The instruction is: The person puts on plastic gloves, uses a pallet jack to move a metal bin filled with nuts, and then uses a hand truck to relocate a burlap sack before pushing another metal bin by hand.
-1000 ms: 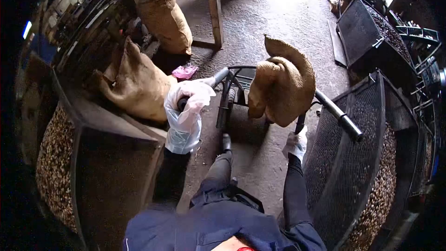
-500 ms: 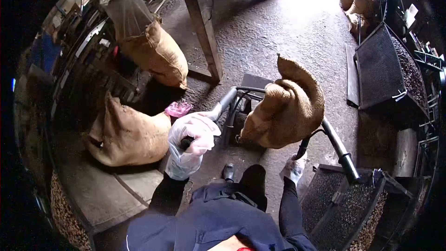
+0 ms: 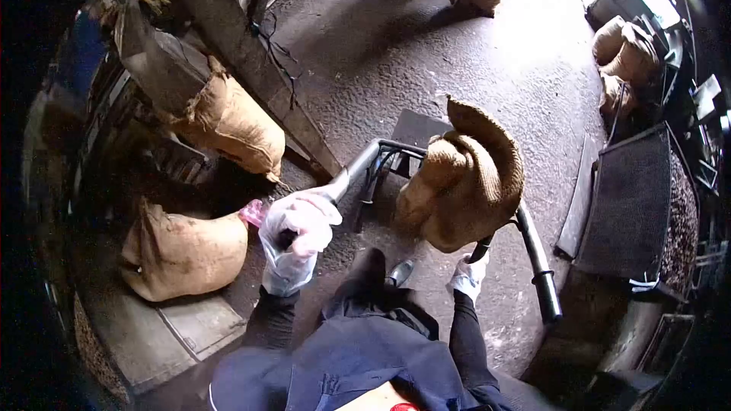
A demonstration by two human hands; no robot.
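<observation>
1. Concrete floor [image 3: 457, 53], rough and patchy, in a dim shed. A mesh tray [image 3: 628, 205] lies at the right.
2. The sack [image 3: 472, 183] rides on the trolley [image 3: 377, 160], slumped between the handlebars and bulging toward the right one, with its top flap standing up.
3. Left hand [image 3: 293, 243], in a loose clear plastic glove, is clenched round the left handle end. Right hand [image 3: 468, 278], in a white glove, is closed on a thin dark bar under the sack. The right handle [image 3: 542, 281] juts out unheld.
4. Risk: the uneven grip may let the trolley twist, and the sack could then roll off to the right.
5. Risk: the baggy glove may slide on the handle.
6. Risk: the passage is tight. A floor sack [image 3: 183, 255] and a wooden post [image 3: 251, 84] stand near on the left, and the unheld handle could snag the tray.
7. Risk: the shoe [image 3: 400, 272] sits close behind the frame and could be clipped.
</observation>
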